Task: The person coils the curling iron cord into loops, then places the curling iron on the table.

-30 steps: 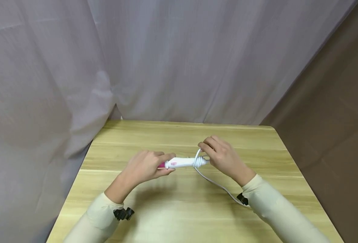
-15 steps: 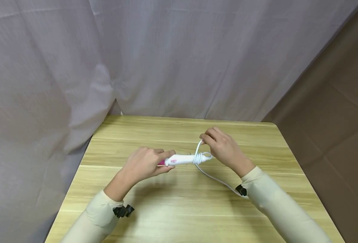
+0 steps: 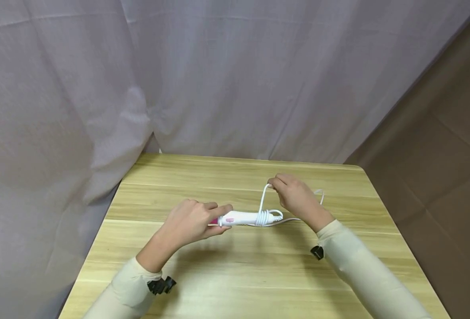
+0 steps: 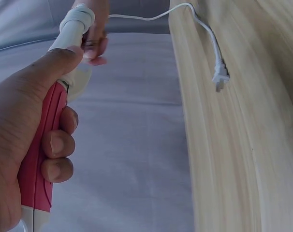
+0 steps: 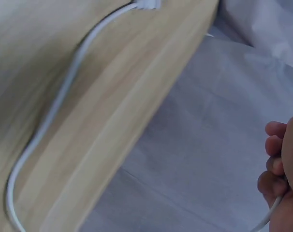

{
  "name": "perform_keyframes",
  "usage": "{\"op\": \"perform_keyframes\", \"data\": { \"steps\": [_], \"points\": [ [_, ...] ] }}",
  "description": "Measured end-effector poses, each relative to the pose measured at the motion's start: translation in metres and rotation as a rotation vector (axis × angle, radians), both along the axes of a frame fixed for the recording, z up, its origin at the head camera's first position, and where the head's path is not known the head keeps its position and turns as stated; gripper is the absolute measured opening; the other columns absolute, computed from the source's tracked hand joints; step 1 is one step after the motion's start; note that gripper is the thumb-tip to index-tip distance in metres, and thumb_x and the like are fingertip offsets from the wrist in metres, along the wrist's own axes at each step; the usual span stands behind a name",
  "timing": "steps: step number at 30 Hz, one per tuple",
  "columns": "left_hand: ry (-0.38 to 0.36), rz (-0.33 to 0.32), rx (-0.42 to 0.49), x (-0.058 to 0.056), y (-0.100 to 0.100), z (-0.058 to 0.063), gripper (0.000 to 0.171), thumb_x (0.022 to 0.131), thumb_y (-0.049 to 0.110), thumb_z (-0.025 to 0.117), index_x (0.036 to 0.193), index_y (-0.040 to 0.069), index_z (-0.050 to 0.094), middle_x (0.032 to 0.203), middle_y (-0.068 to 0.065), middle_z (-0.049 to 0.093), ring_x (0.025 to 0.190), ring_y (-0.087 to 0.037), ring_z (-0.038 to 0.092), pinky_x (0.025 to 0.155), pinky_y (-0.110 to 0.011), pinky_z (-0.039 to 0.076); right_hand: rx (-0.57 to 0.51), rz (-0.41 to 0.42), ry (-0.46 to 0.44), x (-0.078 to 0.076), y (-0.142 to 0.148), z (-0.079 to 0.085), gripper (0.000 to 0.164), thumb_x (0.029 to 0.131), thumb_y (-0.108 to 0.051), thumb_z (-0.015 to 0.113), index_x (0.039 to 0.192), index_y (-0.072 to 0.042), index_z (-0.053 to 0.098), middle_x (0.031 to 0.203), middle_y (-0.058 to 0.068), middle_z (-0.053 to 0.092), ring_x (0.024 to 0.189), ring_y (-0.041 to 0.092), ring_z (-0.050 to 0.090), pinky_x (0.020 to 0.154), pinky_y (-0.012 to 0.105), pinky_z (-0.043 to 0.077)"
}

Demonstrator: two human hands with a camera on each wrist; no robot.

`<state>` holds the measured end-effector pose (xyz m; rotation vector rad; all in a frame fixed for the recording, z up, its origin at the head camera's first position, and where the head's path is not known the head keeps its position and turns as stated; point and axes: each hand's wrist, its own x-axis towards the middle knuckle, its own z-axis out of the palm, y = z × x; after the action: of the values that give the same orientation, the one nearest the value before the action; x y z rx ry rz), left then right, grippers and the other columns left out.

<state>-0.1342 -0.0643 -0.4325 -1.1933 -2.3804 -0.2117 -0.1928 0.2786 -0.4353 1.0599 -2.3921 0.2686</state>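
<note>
My left hand grips the pink part of a slim pink-and-white hair styling iron, held roughly level above the table. In the left wrist view its pink body lies across my palm, fingers curled round it. White cord is wound in several turns round the white handle near its end. From these turns a strand rises to my right hand, which pinches it. My right hand holds the cord in curled fingers in the right wrist view. The cord's two-pin plug shows over the table in the left wrist view.
The wooden table lies under both hands. Grey curtain hangs behind and to the left, with a brown one at right. A loose length of cord curves over the table.
My right hand has drawn back from the handle's end, pulling the cord strand up and out. The loose cord has swung from below my right wrist to behind that hand. My left hand keeps its grip.
</note>
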Motion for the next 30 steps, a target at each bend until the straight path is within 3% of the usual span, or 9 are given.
{"op": "perform_keyframes", "data": {
  "steps": [4, 8, 14, 17, 20, 25, 27, 30],
  "points": [
    [0.003, 0.009, -0.002, 0.002, 0.001, 0.003, 0.043, 0.096, 0.057, 0.081, 0.130, 0.029, 0.076, 0.074, 0.012, 0.065, 0.049, -0.003, 0.039, 0.043, -0.025, 0.034, 0.057, -0.017, -0.015, 0.006, 0.000, -0.009, 0.013, 0.096, 0.003, 0.076, 0.106, -0.005, 0.072, 0.097, 0.006, 0.072, 0.085, 0.025, 0.072, 0.064, 0.038, 0.061],
    [0.017, 0.013, -0.010, 0.002, 0.003, 0.007, 0.044, 0.097, 0.058, 0.080, 0.130, 0.030, 0.076, 0.075, 0.011, 0.066, 0.049, -0.003, 0.039, 0.042, -0.024, 0.032, 0.100, -0.021, -0.050, 0.014, 0.000, -0.018, 0.029, 0.085, 0.011, 0.073, 0.105, -0.010, 0.071, 0.098, 0.002, 0.069, 0.087, 0.020, 0.068, 0.064, 0.036, 0.059],
    [0.034, 0.021, -0.015, 0.001, 0.005, 0.009, 0.045, 0.095, 0.060, 0.081, 0.129, 0.030, 0.077, 0.078, 0.010, 0.069, 0.048, -0.003, 0.038, 0.042, -0.025, 0.031, 0.122, -0.002, -0.017, 0.026, -0.003, -0.033, 0.017, 0.085, -0.019, 0.081, 0.098, -0.016, 0.071, 0.094, -0.004, 0.069, 0.082, 0.016, 0.064, 0.060, 0.033, 0.057],
    [0.033, 0.019, -0.010, 0.001, 0.006, 0.009, 0.045, 0.095, 0.060, 0.081, 0.129, 0.030, 0.077, 0.078, 0.011, 0.069, 0.048, -0.003, 0.038, 0.042, -0.025, 0.031, 0.072, 0.003, -0.021, 0.033, -0.006, -0.042, 0.013, 0.085, -0.011, 0.078, 0.093, -0.016, 0.069, 0.087, -0.004, 0.068, 0.075, 0.015, 0.061, 0.058, 0.032, 0.055],
    [0.035, 0.021, -0.007, 0.001, 0.007, 0.009, 0.045, 0.096, 0.061, 0.080, 0.130, 0.031, 0.077, 0.077, 0.011, 0.068, 0.048, -0.002, 0.036, 0.042, -0.024, 0.030, 0.052, 0.000, -0.014, 0.041, -0.007, -0.049, 0.022, 0.079, 0.001, 0.076, 0.093, -0.013, 0.066, 0.082, -0.001, 0.064, 0.070, 0.015, 0.059, 0.057, 0.033, 0.055],
    [0.032, 0.025, 0.016, 0.000, 0.009, 0.009, 0.044, 0.094, 0.058, 0.084, 0.128, 0.031, 0.077, 0.076, 0.011, 0.067, 0.049, -0.001, 0.032, 0.042, -0.022, 0.025, 0.183, 0.011, 0.116, 0.054, -0.008, -0.053, 0.030, 0.065, 0.002, 0.083, 0.084, -0.013, 0.065, 0.081, 0.002, 0.063, 0.068, 0.019, 0.061, 0.056, 0.034, 0.056],
    [0.027, 0.025, 0.024, 0.000, 0.009, 0.008, 0.044, 0.093, 0.056, 0.085, 0.128, 0.031, 0.077, 0.076, 0.011, 0.068, 0.050, -0.001, 0.031, 0.043, -0.022, 0.024, 0.217, 0.009, 0.130, 0.059, -0.009, -0.052, 0.028, 0.065, -0.001, 0.088, 0.083, -0.015, 0.070, 0.081, 0.002, 0.067, 0.069, 0.019, 0.063, 0.054, 0.034, 0.055],
    [0.018, 0.030, 0.028, -0.001, 0.010, 0.009, 0.045, 0.094, 0.058, 0.084, 0.129, 0.030, 0.078, 0.077, 0.010, 0.070, 0.050, -0.001, 0.031, 0.043, -0.020, 0.024, 0.228, -0.001, 0.082, 0.068, -0.013, -0.049, 0.030, 0.070, -0.002, 0.089, 0.092, -0.018, 0.076, 0.082, -0.001, 0.071, 0.069, 0.017, 0.065, 0.053, 0.033, 0.054]
  ]
}}
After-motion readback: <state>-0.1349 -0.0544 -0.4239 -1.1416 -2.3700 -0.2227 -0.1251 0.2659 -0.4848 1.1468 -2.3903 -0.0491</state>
